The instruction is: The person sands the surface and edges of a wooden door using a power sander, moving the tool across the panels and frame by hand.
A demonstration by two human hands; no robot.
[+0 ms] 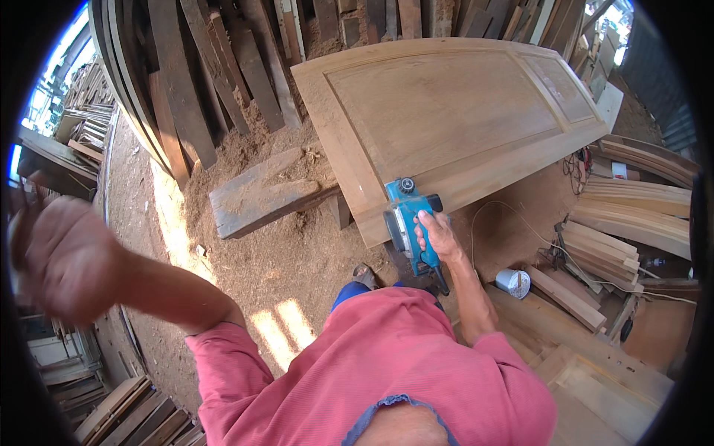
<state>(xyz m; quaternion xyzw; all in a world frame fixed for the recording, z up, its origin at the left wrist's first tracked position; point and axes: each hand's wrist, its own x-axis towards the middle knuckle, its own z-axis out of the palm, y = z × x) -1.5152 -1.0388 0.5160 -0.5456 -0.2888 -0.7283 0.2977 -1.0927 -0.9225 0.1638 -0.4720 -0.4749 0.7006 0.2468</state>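
A blue electric planer point(418, 221) rests at the near left corner of a panelled wooden door point(454, 104). My right hand point(440, 236) is closed round the planer's handle, thumb on top. Off to the far left, my left hand point(71, 260) is raised away from the door; its fingers look spread, though motion blurs them, and nothing shows in it. Under the door's left end, a thick timber beam point(260, 204) carries a heap of sawdust.
Dark boards point(182, 82) lean in a row along the far side. At right lie stacked wood strips point(632, 215), a thin cable point(520, 215) and a white tin point(513, 283). Another panelled door point(595, 394) lies at lower right. Shavings cover the ground point(245, 260).
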